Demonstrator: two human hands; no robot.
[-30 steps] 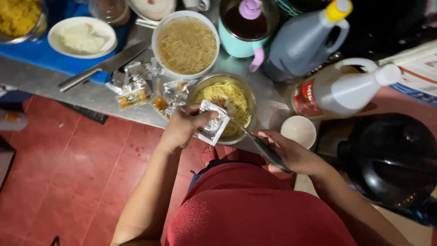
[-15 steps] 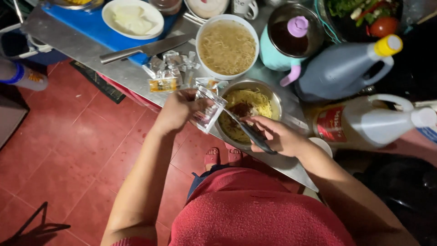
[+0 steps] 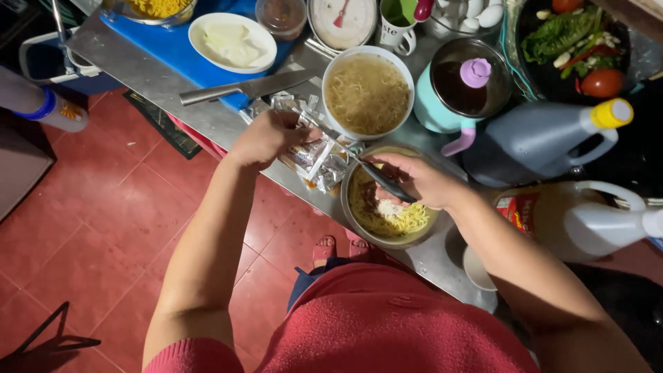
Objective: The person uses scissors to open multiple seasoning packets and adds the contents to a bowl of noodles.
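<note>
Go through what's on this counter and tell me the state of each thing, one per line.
Left hand: pinching a silvery seasoning sachet above the counter.
Right hand: grip closed on scissors, blades at the sachet.
Metal bowl: holds yellow noodles.
White bowl: full of noodles.
Knife: lying flat, unused.
Teal pot: lid on.
Dark jug: capped, on its side.

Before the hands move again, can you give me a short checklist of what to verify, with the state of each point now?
1. Left hand grips a sachet: ok.
2. Right hand holds the scissors by the handles: ok.
3. Scissors reach the sachet: ok; whether the blades clear the fingers: cannot tell.
4. Sachet over the near bowl of noodles: not ok, it is left of it, above the loose sachets.
5. Knife lies apart from both hands: ok.
6. Near bowl fully on the counter: not ok, it sits at the front edge.
</note>
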